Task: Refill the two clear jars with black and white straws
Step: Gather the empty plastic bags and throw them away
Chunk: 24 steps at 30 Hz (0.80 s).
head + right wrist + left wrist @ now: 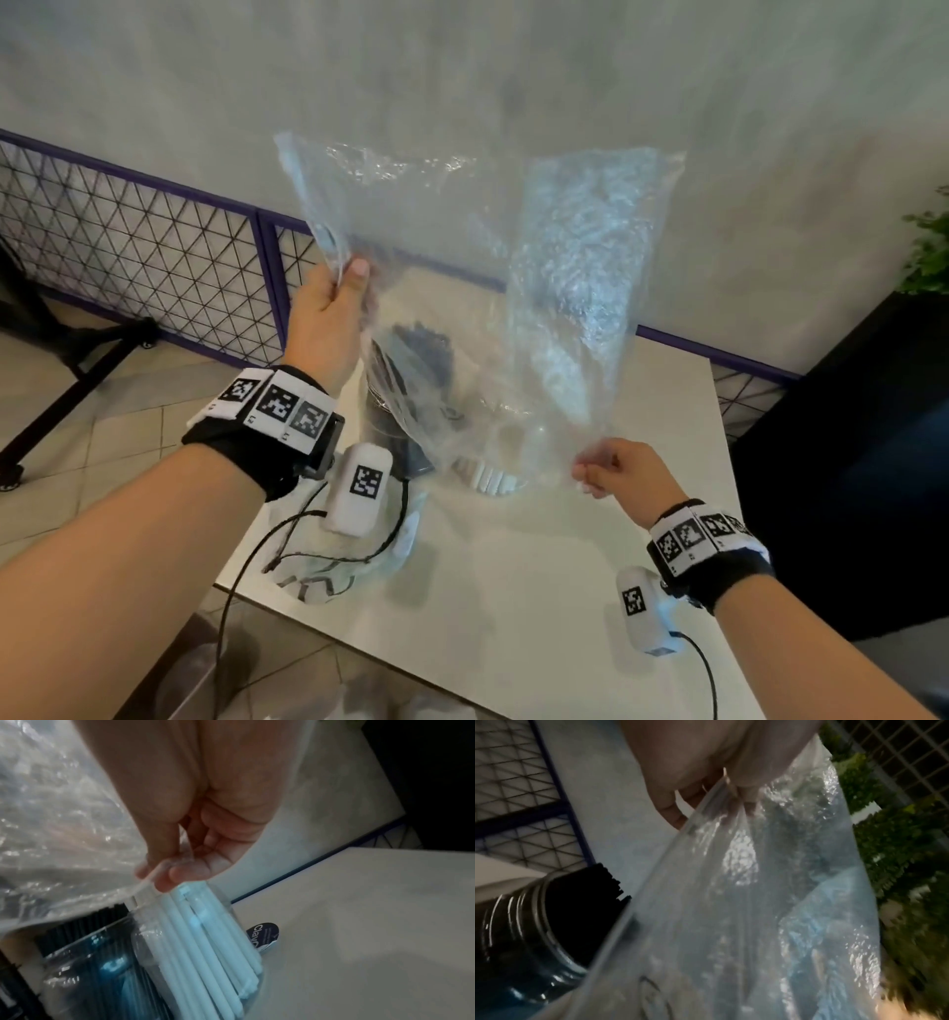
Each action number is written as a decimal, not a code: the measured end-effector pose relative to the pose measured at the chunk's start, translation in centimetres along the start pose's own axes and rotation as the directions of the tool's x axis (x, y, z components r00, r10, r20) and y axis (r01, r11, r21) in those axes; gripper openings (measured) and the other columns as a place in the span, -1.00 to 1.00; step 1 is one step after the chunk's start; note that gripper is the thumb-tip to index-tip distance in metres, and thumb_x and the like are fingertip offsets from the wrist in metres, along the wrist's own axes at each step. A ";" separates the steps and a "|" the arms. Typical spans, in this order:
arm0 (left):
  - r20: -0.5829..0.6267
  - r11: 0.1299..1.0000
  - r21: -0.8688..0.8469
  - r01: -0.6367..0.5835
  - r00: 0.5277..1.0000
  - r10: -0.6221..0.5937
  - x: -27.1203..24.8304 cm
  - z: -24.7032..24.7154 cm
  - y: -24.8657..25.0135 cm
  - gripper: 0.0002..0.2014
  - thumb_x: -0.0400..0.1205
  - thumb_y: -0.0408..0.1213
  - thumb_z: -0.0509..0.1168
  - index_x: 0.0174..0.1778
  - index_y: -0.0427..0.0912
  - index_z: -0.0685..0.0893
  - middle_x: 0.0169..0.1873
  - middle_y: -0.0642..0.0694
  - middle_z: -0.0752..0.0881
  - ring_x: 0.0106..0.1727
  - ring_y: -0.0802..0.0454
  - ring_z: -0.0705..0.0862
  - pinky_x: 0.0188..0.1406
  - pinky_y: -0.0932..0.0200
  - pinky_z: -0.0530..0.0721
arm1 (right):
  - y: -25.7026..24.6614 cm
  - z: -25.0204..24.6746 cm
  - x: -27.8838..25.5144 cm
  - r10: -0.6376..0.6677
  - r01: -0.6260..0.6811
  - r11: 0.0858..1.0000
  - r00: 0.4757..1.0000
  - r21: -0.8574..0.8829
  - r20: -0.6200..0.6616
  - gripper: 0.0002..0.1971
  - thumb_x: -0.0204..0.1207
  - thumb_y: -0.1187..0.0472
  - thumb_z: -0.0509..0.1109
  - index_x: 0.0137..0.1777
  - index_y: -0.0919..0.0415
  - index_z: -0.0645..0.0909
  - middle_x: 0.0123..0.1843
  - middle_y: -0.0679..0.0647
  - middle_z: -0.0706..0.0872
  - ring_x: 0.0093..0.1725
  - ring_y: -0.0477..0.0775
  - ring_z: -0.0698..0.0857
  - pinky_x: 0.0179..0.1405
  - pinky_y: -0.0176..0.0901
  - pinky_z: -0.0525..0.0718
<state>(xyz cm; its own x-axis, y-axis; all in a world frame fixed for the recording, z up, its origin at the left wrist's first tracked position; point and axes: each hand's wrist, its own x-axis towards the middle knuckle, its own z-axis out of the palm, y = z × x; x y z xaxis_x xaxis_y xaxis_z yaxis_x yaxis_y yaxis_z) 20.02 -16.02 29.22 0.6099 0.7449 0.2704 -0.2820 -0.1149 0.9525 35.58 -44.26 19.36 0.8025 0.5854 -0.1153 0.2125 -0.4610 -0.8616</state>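
Observation:
A large clear plastic bag [462,288] hangs in the air over the table, and nothing shows inside it. My left hand [349,277] pinches its upper left edge between thumb and fingers. My right hand [585,475] pinches its lower right corner. Behind the bag stands a clear jar of black straws [416,360], with a clear jar of white straws [488,478] to its right. In the left wrist view the black-straw jar [539,923] sits below the bag [757,902]. In the right wrist view my right hand [164,874] holds the bag edge just above the white straws [205,943].
The jars stand on a white table [565,591]. A second crumpled clear bag [349,570] lies at its near left corner. A purple-framed mesh fence [128,246] runs behind, a dark cabinet [847,462] stands at the right, and a plant [929,246] rises above it.

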 end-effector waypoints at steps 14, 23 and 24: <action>0.207 0.991 -0.043 0.124 0.972 -0.113 -1.0 1.8 0.2 -0.82 0.53 0.01 0.25 -0.27 0.21 0.75 -0.34 0.09 0.56 -0.14 -0.01 0.53 0.28 -0.38 0.55 | -7.1 -1.0 1.3 -0.108 0.137 0.934 0.989 0.330 -0.105 -0.19 0.16 -0.36 0.53 0.30 0.11 0.42 -0.06 0.00 0.57 -0.10 -0.04 0.58 -0.02 -0.10 0.63; 0.298 0.990 0.013 0.142 0.944 -0.140 -0.9 0.3 -1.7 -0.76 0.63 0.01 0.21 0.13 0.08 0.66 -0.02 0.01 0.69 -0.03 0.20 0.69 0.07 0.08 0.65 | -8.8 -1.8 1.1 -0.101 0.251 0.768 0.956 0.590 -0.275 -0.50 0.11 -0.29 0.57 -0.21 0.06 0.50 -0.37 -0.07 0.45 -0.38 -0.12 0.42 -0.42 -0.34 0.47; 0.328 0.983 0.054 0.174 0.927 -0.182 -1.0 0.0 -2.2 -0.53 0.55 0.14 0.25 0.34 0.04 0.55 0.16 -0.01 0.67 0.14 0.16 0.67 0.16 0.03 0.63 | -9.1 -1.7 1.1 -0.114 0.271 0.743 0.952 0.612 -0.283 -0.52 0.17 -0.26 0.54 -0.19 0.07 0.48 -0.37 -0.05 0.44 -0.40 -0.12 0.41 -0.49 -0.37 0.44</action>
<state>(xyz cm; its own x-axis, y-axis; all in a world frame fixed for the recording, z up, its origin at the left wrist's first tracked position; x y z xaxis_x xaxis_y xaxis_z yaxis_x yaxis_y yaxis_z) 20.00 -16.54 26.84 0.8597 0.4956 0.1234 -0.1314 -0.0189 0.9912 35.54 -40.57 27.91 0.8980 0.4209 0.1282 0.0342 0.2237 -0.9740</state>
